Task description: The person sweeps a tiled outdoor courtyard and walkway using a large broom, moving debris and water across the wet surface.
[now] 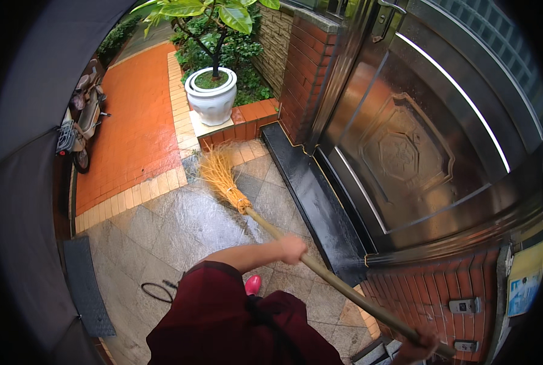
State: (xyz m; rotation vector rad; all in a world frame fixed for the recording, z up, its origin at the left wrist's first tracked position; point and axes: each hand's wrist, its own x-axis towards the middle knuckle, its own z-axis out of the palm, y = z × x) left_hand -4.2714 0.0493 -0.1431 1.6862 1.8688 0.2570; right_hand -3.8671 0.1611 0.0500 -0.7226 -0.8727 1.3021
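Observation:
A straw broom [228, 180] with a long wooden handle slants across the view from the upper middle to the lower right. My left hand [293, 249] is closed around the handle below the bristles. Near the handle's far end, my right hand [418, 345] grips it too, slightly blurred. The bristles, blurred at their tips, are over the wet stone tiles [162, 228], near the corner of a brick planter. A pink boot [253, 285] shows below my left forearm.
A white plant pot [212, 98] stands on the planter corner. To the right are a black stone step [317, 205] and a metal door [403, 146]. A scooter [84, 118] stands at the left, above a dark ramp [89, 287]. A black loop [157, 292] lies on the tiles.

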